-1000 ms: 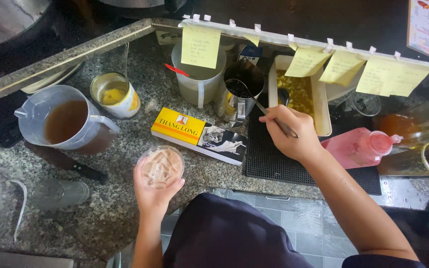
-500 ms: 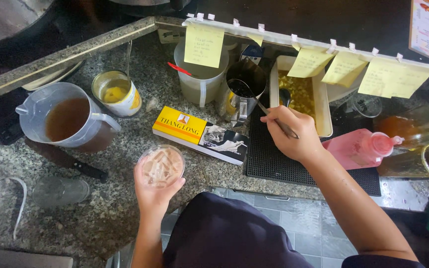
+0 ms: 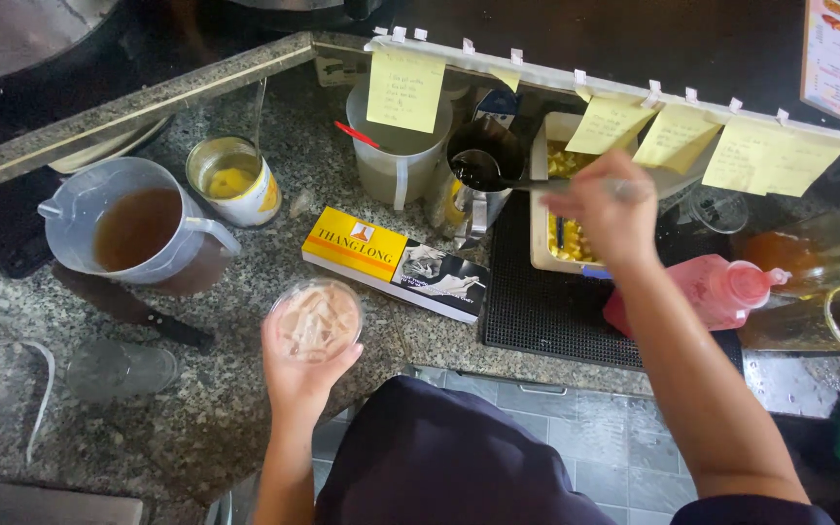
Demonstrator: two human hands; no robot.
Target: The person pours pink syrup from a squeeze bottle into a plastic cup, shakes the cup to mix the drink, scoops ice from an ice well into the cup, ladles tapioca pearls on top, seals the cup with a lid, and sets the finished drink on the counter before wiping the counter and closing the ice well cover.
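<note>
Clear plastic cup (image 3: 317,319), pale filling: above tabletop (image 3: 245,408) edge, left hand (image 3: 303,365) grip closed under base | likely light, thin-walled, crushable; hold low | right hand (image 3: 607,206) grip closed on ladle (image 3: 498,177) over dark pot (image 3: 486,156).

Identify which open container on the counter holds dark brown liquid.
The clear plastic jug with a handle at far left; the small round tin beside it holds yellow contents.

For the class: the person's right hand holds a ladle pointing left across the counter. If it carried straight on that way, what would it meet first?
The right hand holds a ladle whose bowl sits at the dark metal container. Carrying on leftward, it would likely meet the translucent jug with the sticky note first, though depth is hard to judge.
</note>
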